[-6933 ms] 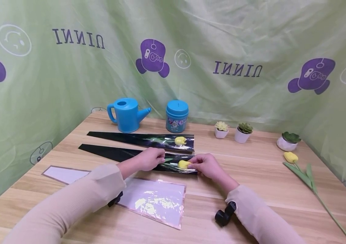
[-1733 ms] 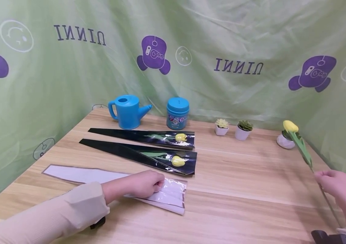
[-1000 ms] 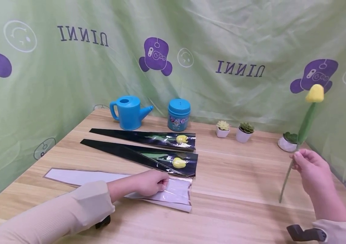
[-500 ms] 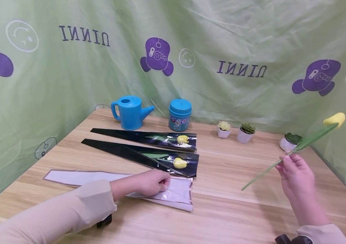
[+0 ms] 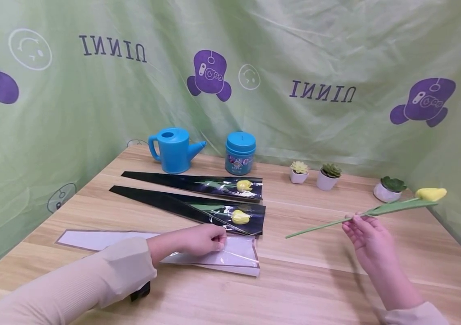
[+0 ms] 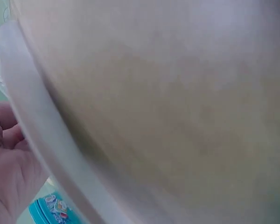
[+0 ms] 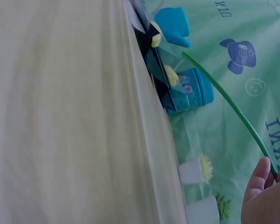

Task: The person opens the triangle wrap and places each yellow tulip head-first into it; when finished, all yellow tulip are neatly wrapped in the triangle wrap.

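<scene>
In the head view my right hand (image 5: 370,237) pinches the green stem of a yellow artificial tulip (image 5: 429,195) above the table. The flower lies nearly level, its bloom to the right and its bare stem end pointing left. That stem (image 7: 224,93) also crosses the right wrist view. My left hand (image 5: 203,240) pinches the clear film of a white flower sleeve (image 5: 238,253) with a brownish border, near its wide end. The sleeve's wide mouth faces right and bulges a little. In the left wrist view, the sleeve edge (image 6: 51,126) partly hides the left fingers.
Behind the white sleeve lie two black sleeves, a nearer one (image 5: 145,197) and a farther one (image 5: 153,178), each with a yellow tulip. A blue watering can (image 5: 174,151), a blue lidded tub (image 5: 240,153) and small potted succulents (image 5: 327,177) stand along the back.
My hands left the nearer black sleeve. The left took hold of the white sleeve's film; the right picked up the tulip from the right, tipped it from upright to nearly level and moved left.
</scene>
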Tool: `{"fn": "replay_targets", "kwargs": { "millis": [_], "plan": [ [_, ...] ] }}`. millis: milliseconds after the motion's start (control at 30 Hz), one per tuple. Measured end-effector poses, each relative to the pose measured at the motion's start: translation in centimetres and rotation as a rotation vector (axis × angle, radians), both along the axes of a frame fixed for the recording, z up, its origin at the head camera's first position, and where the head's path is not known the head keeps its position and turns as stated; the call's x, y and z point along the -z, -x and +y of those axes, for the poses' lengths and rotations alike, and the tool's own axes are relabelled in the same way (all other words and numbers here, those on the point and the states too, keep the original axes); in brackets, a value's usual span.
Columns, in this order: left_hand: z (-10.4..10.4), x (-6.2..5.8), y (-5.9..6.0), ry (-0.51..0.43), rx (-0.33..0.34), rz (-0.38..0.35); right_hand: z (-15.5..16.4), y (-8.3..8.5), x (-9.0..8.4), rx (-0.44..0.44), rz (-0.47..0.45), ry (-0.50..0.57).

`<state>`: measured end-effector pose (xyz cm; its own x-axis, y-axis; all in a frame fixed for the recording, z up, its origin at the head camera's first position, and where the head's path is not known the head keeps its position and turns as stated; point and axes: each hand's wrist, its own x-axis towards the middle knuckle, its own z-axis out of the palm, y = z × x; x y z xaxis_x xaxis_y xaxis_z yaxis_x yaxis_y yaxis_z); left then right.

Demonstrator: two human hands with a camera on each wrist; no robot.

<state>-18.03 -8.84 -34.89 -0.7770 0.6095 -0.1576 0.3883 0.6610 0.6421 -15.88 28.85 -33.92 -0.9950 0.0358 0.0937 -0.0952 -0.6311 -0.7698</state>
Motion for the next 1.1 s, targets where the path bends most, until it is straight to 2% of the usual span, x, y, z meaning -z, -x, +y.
{"fn": "replay_targets", "kwargs": {
  "millis": [133,300,567,800,1100],
  "plan": [
    [0.0,-0.1,0.1,-0.043,-0.027,-0.087,-0.5,-0.4,0.3,-0.01,-0.076,-0.027],
    [-0.1,-0.2,0.0,-0.084,-0.04,-0.168,-1.3,-0.8,0.5,-0.035,-0.107,-0.057],
    [-0.2,-0.3,0.1,-0.095,-0.062,-0.206,-3.0,-1.3,0.9,-0.061,-0.103,-0.173],
    [-0.3,-0.2,0.2,-0.096,-0.105,-0.249,-4.6,-1.4,1.4,-0.079,-0.147,-0.262],
    [0.0,-0.2,-0.2,-0.094,-0.102,-0.229,-8.4,-2.5,2.1,-0.127,-0.224,-0.382]
  ]
}}
